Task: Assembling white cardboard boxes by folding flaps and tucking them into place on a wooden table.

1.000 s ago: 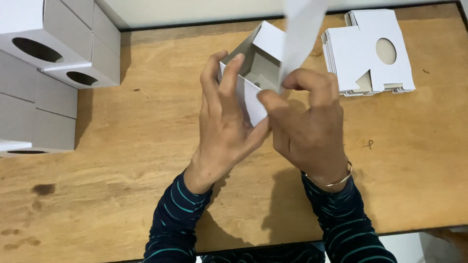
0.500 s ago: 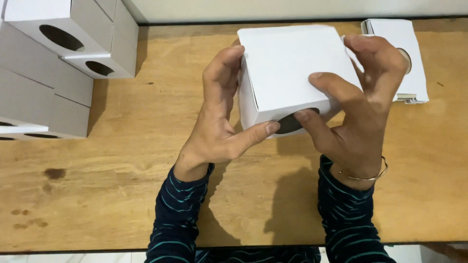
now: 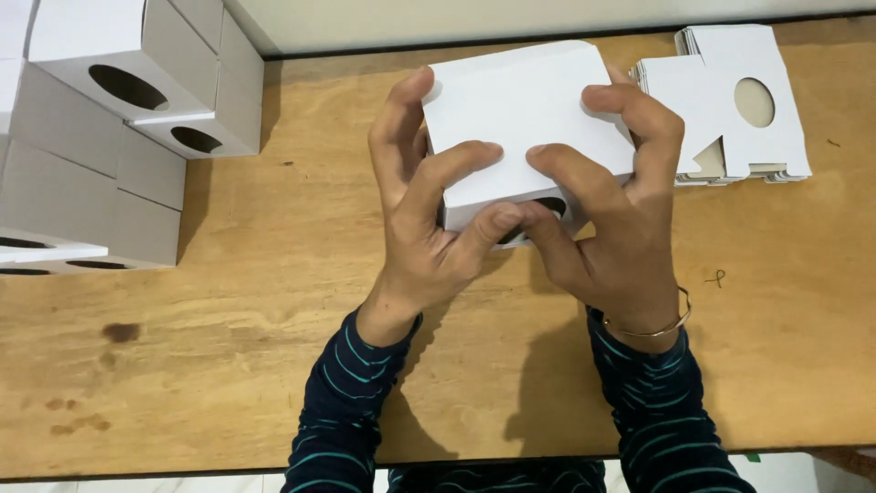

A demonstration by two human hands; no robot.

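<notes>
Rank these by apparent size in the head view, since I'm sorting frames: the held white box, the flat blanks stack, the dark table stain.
1. white box, in both hands, though raised nearer the camera.
2. flat blanks stack, close behind; unsure.
3. dark stain, clearly smallest.

head | left hand (image 3: 429, 228) and right hand (image 3: 611, 228) grip folded white cardboard box (image 3: 529, 119) above wooden table (image 3: 228, 365) | flat die-cut box blanks (image 3: 730, 100) at 2 o'clock | assembled white boxes with round holes (image 3: 119, 119) at 10 o'clock
</notes>
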